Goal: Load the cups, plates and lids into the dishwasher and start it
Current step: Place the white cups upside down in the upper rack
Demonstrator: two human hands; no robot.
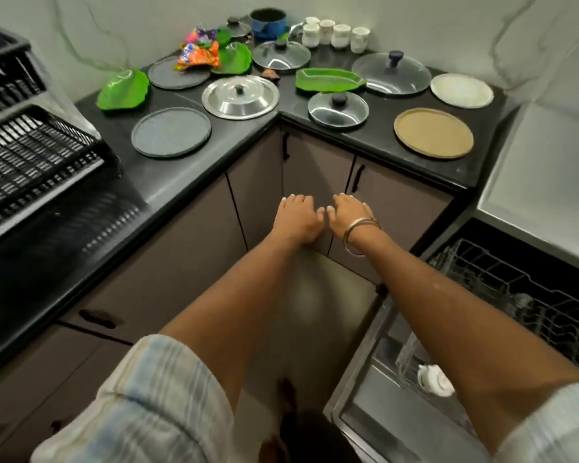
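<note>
Now both your left hand (295,218) and right hand (350,213) hang relaxed, fingers holding nothing. Take the steel lid (240,97) at twelve o'clock by its knob; it's likely light and slippery.

Both arms are stretched out over the floor, left hand (295,217) and right hand (348,213) palm-down side by side with thumbs nearly touching, holding nothing – there's a bangle (361,233) on the right wrist. The black corner countertop (181,175) is covered in stuff: grey plates (170,132), a tan plate (433,133), a white plate (461,90), a steel lid (240,96), glass lids (338,110), green leaf-shaped dishes (330,80), and white cups (335,34) in the far corner. The dishwasher (481,329) is open at near right, lower rack (515,289) looks empty, though it's a bit blurry.
</note>
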